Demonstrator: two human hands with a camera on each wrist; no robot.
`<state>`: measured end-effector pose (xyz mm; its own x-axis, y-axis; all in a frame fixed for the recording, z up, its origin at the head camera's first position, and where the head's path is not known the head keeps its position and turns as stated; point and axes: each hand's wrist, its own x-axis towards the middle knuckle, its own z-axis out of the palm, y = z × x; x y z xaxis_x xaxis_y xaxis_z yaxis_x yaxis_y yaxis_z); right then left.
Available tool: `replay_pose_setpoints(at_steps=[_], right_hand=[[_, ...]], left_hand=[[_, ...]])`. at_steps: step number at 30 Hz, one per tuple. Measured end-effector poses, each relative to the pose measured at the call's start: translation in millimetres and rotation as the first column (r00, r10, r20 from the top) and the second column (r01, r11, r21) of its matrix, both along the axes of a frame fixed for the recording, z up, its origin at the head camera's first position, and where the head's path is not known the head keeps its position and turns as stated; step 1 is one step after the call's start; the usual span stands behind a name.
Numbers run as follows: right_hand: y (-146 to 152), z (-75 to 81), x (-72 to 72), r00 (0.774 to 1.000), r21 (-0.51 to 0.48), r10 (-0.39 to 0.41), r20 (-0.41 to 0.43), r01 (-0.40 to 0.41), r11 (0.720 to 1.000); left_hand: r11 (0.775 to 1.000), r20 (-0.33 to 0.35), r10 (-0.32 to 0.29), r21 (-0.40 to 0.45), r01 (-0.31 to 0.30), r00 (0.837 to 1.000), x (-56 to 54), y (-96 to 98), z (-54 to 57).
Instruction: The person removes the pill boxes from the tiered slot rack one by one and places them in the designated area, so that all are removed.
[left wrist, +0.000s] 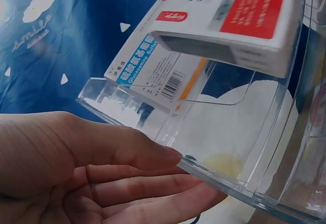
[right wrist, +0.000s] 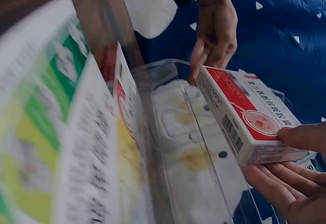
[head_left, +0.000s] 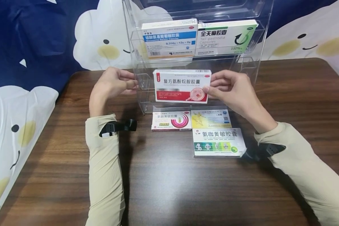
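Observation:
A red-and-white medicine box (head_left: pixel 182 86) is pinched at its right end by my right hand (head_left: pixel 235 91), thumb in front and fingers behind. It is in front of the middle tier of a clear plastic display rack (head_left: pixel 142 108). My left hand (head_left: pixel 111 83) holds the rack's left side edge between thumb and fingers, as the left wrist view shows. On the tier above stand a blue-and-white medicine box (head_left: pixel 169 39) and a green-and-white medicine box (head_left: pixel 226 37), side by side.
Below the rack, a pink-and-white box (head_left: pixel 171 120) and a yellow-and-white box (head_left: pixel 211 118) lie side by side. Nearer, a larger green-and-white box (head_left: pixel 218 142) lies on the brown wooden table (head_left: pixel 158 188). Behind hangs a dark blue cloth (head_left: pixel 45 37) with white cloud shapes.

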<state>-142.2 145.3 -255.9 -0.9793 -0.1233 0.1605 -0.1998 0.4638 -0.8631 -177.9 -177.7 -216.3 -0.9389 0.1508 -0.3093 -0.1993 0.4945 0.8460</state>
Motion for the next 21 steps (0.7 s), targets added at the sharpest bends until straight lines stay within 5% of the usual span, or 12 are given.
replay_pose_setpoints(at_steps=[9,17,21], right_hand=[[3.4,-11.6,23.8,0.979,0.015,0.133,0.156,-0.137,0.990],[-6.5,-21.3,39.1,0.930,0.053,0.246,0.271,-0.270,0.961],[-16.6,-31.6,48.3,0.892,-0.044,0.322,0.316,-0.325,0.945]], left_hand=[[1.000,0.000,-0.015,0.003,0.015,1.000,-0.5,-0.1,0.4],[1.000,-0.003,-0.008,0.022,0.008,1.000,-0.5,-1.1,-0.2],[1.000,0.005,-0.002,0.025,0.002,1.000,-0.3,-1.4,-0.3]])
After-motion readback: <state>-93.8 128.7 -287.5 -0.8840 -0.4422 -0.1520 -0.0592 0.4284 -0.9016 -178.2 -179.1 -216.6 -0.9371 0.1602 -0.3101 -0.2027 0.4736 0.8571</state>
